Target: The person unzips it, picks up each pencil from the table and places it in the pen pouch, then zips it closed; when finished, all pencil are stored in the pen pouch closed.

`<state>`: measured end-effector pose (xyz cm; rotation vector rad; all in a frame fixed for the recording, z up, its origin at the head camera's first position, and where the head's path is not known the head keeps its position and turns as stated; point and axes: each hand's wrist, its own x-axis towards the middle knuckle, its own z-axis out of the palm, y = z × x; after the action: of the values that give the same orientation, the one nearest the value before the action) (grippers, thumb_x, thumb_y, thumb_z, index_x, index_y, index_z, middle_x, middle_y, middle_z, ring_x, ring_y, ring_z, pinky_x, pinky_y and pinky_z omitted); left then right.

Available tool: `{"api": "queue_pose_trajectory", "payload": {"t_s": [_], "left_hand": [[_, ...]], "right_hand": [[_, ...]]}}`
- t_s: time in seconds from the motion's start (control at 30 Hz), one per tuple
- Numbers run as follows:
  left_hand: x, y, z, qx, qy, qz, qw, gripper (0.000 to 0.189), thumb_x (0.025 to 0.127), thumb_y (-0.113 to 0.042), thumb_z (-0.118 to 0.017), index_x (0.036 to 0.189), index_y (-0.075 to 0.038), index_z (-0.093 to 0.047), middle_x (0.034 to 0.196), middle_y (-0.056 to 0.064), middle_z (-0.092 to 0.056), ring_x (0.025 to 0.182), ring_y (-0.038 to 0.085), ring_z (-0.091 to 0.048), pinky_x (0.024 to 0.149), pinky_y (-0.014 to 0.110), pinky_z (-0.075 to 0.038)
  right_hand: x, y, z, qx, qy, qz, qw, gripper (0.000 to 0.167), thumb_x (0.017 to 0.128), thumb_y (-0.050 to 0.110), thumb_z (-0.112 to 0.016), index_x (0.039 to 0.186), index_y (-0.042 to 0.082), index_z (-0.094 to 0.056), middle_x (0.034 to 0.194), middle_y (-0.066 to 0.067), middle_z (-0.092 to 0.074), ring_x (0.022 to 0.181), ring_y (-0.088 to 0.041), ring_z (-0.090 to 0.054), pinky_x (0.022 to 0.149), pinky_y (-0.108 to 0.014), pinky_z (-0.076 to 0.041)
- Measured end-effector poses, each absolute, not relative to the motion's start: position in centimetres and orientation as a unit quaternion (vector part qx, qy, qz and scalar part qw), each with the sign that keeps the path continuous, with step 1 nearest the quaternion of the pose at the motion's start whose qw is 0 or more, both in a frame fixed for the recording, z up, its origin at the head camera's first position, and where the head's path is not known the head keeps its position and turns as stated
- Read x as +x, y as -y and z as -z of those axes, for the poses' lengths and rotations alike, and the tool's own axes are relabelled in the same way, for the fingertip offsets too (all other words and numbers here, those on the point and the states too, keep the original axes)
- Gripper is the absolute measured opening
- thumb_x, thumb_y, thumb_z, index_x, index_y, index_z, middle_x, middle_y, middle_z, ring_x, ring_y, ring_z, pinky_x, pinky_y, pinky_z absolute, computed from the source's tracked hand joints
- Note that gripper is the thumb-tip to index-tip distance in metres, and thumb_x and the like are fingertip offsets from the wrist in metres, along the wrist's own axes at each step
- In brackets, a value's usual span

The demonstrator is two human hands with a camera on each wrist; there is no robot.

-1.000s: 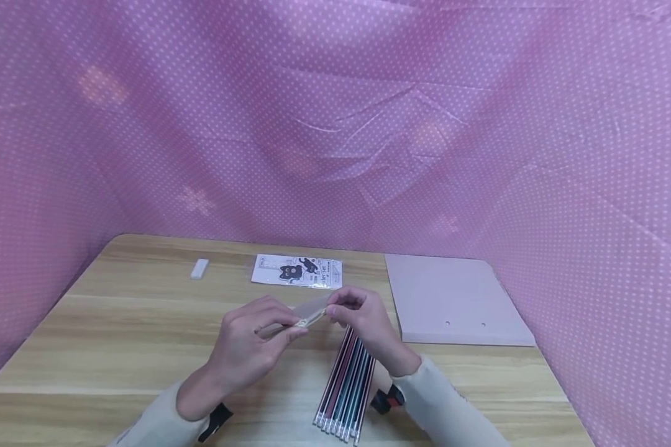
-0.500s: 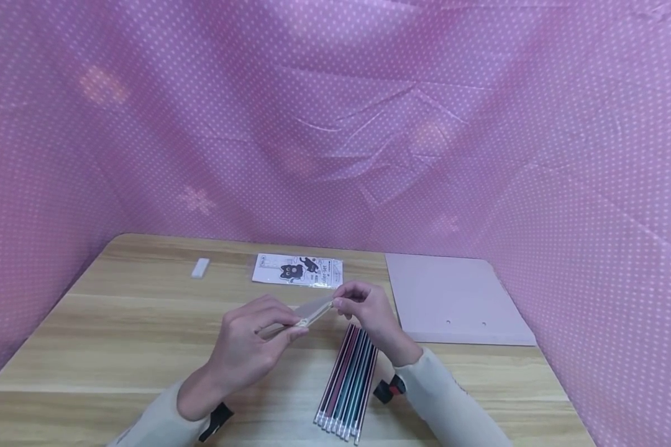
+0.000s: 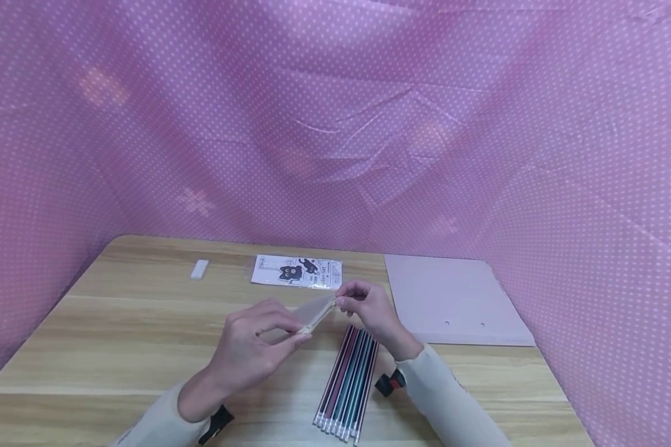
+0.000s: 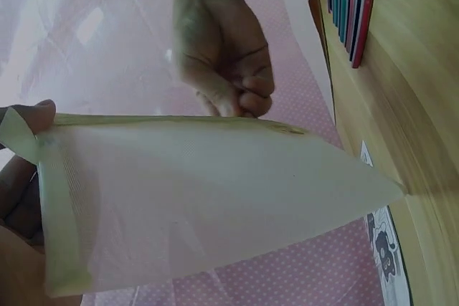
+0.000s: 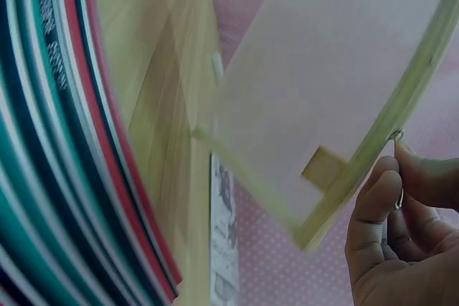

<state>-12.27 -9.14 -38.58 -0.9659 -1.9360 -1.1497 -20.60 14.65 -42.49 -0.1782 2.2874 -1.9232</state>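
Note:
A translucent mesh zipper pouch [image 3: 312, 308] with a pale yellow zipper edge is held up above the middle of the table. My left hand [image 3: 248, 344] pinches one end of it between thumb and fingers. At the other side my right hand [image 3: 371, 313] pinches the small metal zipper pull [image 5: 399, 198], close to the zipper band [image 5: 394, 120]. A little yellow tab [image 5: 325, 168] shows near the pouch's corner in the right wrist view. Beneath the right hand lies a row of striped pencils [image 3: 346, 382], their eraser ends toward me.
A white eraser [image 3: 199, 269] lies at the back left. Behind the hands is a packaged ruler set [image 3: 296, 271] with black cat drawings. A pale pink folder-like board [image 3: 458, 298] lies at the right. Pink dotted cloth [image 3: 335, 124] surrounds the wooden table [image 3: 117, 347].
My right hand has moved slightly right and up along the zipper edge with the pull. Between the hands the visible stretch of zipper is longer. My left hand has hardly shifted.

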Motion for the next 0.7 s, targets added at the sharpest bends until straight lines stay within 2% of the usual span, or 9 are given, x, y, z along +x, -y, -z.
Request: {"api": "queue_pose_trajectory", "payload": {"t_s": [0.37,0.53,0.7], "left_hand": [[-11.8,9.0,38.4,-0.38,0.738,0.468,0.303,0.018,0.068,-0.008,-0.09,0.081,-0.013,-0.077,0.083,-0.002,-0.076,0.078,0.01,-0.071,0.084,0.019,-0.061],[-11.7,8.9,38.3,-0.395,0.732,0.463,0.306,0.02,0.067,-0.007,-0.09,0.081,-0.012,-0.077,0.082,-0.001,-0.075,0.077,0.011,-0.071,0.08,0.022,-0.063],[-11.6,8.8,38.2,-0.416,0.716,0.457,0.325,0.017,0.07,-0.011,-0.09,0.082,-0.012,-0.077,0.081,-0.001,-0.075,0.074,0.008,-0.071,0.08,0.02,-0.063]], "right_hand": [[-22.1,-15.7,43.8,-0.05,-0.783,0.615,0.078,0.01,0.091,0.004,-0.071,0.1,0.001,-0.07,0.085,0.001,-0.065,0.078,-0.013,-0.061,0.07,-0.022,-0.054],[-22.6,-16.0,44.2,-0.037,-0.793,0.605,0.065,0.013,0.09,0.004,-0.071,0.102,-0.002,-0.07,0.085,-0.001,-0.067,0.077,-0.013,-0.062,0.069,-0.022,-0.055],[-23.4,-16.4,44.5,-0.017,-0.805,0.591,0.053,0.012,0.09,0.006,-0.072,0.101,0.0,-0.071,0.083,-0.001,-0.067,0.076,-0.013,-0.062,0.069,-0.023,-0.056]]}}
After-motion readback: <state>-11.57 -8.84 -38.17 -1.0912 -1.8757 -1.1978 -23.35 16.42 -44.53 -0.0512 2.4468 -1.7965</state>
